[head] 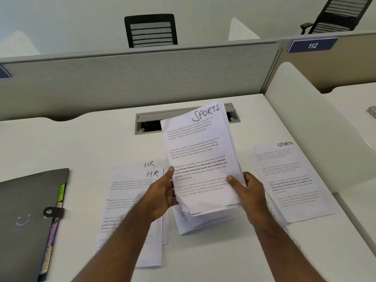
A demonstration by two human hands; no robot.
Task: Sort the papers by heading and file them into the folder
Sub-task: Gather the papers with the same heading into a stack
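Observation:
I hold a stack of papers [200,159] tilted up above the desk; its top sheet is headed SPORTS. My left hand [161,194] grips the stack's lower left edge with the thumb on top. My right hand [249,192] grips the lower right edge the same way. Two sheets headed HR [132,192] lie overlapped on the desk to the left, partly under my left forearm. One sheet headed SPORTS [289,180] lies flat to the right. A dark grey folder [28,216] with coloured tabs and a snap strap lies shut at the far left.
The white desk [81,143] ends at a grey partition [142,78]. A cable slot [150,123] with an open lid sits behind the held stack. A white side divider [317,119] rises on the right. Black chairs [150,30] stand beyond the partition.

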